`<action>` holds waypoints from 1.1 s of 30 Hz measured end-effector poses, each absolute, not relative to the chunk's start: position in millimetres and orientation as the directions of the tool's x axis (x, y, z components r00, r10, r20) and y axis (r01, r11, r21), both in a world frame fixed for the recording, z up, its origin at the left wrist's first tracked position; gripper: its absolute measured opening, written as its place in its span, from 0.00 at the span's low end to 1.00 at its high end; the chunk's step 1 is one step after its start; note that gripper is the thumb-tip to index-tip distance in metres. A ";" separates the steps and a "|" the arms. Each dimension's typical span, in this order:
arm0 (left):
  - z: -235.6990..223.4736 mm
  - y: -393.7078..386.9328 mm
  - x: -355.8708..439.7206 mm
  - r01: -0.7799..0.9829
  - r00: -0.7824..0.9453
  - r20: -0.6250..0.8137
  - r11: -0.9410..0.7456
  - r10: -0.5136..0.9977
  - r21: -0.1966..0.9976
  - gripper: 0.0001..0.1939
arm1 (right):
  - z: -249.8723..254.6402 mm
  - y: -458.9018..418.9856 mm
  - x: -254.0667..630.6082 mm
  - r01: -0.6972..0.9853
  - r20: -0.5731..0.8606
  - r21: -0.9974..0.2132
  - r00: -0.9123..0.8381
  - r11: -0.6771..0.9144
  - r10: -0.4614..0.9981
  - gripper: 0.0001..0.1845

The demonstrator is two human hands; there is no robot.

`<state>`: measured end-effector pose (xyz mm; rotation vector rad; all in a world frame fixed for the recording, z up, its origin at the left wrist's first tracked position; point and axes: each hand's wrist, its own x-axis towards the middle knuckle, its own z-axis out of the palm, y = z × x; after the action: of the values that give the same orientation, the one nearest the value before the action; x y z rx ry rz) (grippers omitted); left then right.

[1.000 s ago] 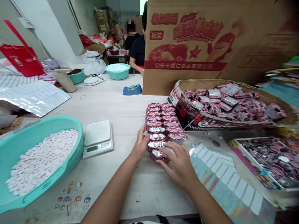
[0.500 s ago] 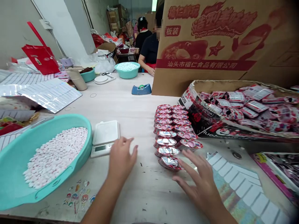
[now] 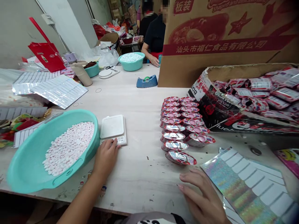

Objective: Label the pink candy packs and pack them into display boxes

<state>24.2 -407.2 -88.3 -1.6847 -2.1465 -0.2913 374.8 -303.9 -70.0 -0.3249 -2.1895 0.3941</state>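
My left hand (image 3: pixel 106 157) rests its fingertips on the front panel of a small white digital scale (image 3: pixel 113 127), partly covering the display; it holds nothing. Just left of the scale stands a large turquoise basin (image 3: pixel 24 166), with small white-pink candies (image 3: pixel 70 146) inside. My right hand (image 3: pixel 201 193) hovers low over the table near its front edge, fingers apart and nothing in them. Beyond it, small oval-topped containers (image 3: pixel 173 136) stand in two columns. The nearest container (image 3: pixel 181 157) has a shiny silver top; several farther ones show pink round parts on top.
A worn carton (image 3: pixel 233 123) of similar packs stands at the right, before a tall cardboard box (image 3: pixel 184 73). Holographic label sheets (image 3: pixel 243 179) lie by my right hand. Farther back are a blue tape dispenser (image 3: pixel 147 81), another turquoise basin (image 3: pixel 132 64) and a seated person (image 3: pixel 154 39).
My left hand has moved left and down onto the scale's front panel. My right hand has drawn back from the nearest container toward the table edge. The view has shifted downward.
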 end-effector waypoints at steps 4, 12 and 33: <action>-87.1 -409.9 21.8 0.954 -0.167 0.424 0.254 0.890 -0.157 0.15 | -58.6 -307.2 363.4 0.057 0.726 -0.323 -0.626 0.945 0.286 0.20; -89.1 -427.2 63.9 0.995 -0.055 0.630 -0.012 0.775 0.101 0.18 | -72.8 -313.2 390.3 0.109 0.715 -0.408 -0.579 0.906 0.392 0.17; -99.6 -323.4 194.2 0.543 -0.307 0.043 0.137 0.951 0.828 0.52 | -58.8 -270.1 393.5 0.526 0.302 -0.533 -0.614 0.663 0.730 0.17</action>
<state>194.2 -323.4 -99.6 -2.0058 -2.6895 -1.4855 393.5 -270.1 -58.8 -0.9740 -2.3794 0.5435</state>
